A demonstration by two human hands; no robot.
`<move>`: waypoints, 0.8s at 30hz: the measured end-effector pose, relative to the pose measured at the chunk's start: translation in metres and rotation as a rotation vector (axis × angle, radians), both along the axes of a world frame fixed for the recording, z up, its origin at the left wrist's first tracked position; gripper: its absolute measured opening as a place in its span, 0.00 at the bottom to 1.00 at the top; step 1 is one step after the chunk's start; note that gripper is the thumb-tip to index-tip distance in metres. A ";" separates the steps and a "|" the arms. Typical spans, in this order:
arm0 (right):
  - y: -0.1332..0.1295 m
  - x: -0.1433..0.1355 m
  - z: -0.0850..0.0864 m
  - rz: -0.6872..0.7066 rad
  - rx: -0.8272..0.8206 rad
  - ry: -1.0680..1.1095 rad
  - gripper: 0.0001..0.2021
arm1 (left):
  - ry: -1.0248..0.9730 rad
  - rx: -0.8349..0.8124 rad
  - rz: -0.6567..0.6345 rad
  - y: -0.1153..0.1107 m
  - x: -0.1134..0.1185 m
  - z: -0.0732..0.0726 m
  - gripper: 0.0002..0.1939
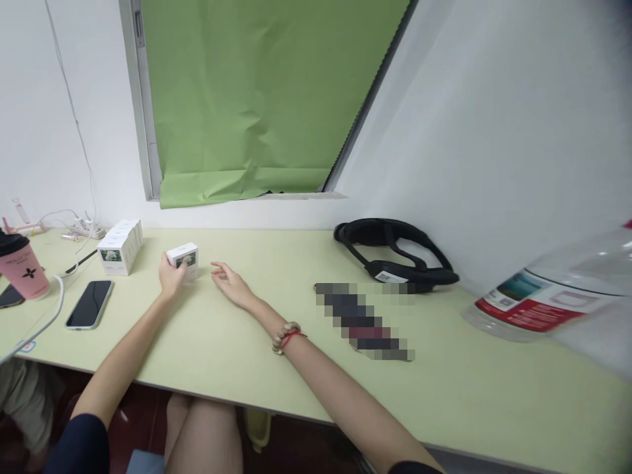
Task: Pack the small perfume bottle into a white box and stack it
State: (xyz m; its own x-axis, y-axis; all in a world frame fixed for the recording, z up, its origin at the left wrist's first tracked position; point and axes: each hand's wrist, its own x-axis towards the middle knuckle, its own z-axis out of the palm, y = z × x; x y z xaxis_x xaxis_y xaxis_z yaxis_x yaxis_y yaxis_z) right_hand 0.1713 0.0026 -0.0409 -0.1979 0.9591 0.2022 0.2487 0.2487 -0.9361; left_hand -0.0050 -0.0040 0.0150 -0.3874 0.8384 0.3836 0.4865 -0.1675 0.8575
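Beads and a red cord circle your right wrist [288, 337], nearest you. Farther out, your right hand [230, 282] rests on the pale green table [296, 368], fingers loose, grasping nothing. Your left hand [171, 275] grips a small white box [184, 258] just beside it. Left of that lies a phone [89, 303]; beyond, a row of white boxes [121, 246] stands near the wall.

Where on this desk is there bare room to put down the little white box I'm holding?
Bare desk lies between the phone and your right hand, toward the near edge. Another open patch lies past the box, between the row of boxes and the black headset. The far left corner, by the pink cup and cables, is crowded.
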 end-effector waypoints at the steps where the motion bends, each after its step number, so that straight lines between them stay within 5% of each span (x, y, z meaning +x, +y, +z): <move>1: -0.001 0.001 0.001 0.006 0.022 -0.042 0.18 | -0.028 0.016 0.031 0.000 -0.006 0.003 0.12; 8: -0.011 0.005 0.010 0.044 0.054 -0.198 0.17 | -0.068 0.160 0.070 -0.014 -0.071 0.017 0.21; 13: -0.009 0.002 0.006 0.028 0.079 -0.216 0.17 | 0.214 0.249 0.554 -0.031 -0.074 0.017 0.33; 17: -0.009 0.000 0.004 0.008 0.104 -0.249 0.18 | 0.345 0.144 0.486 -0.031 -0.054 0.004 0.50; 24: -0.010 0.001 -0.001 0.007 0.167 -0.309 0.19 | 0.322 0.081 0.511 -0.023 -0.070 0.000 0.54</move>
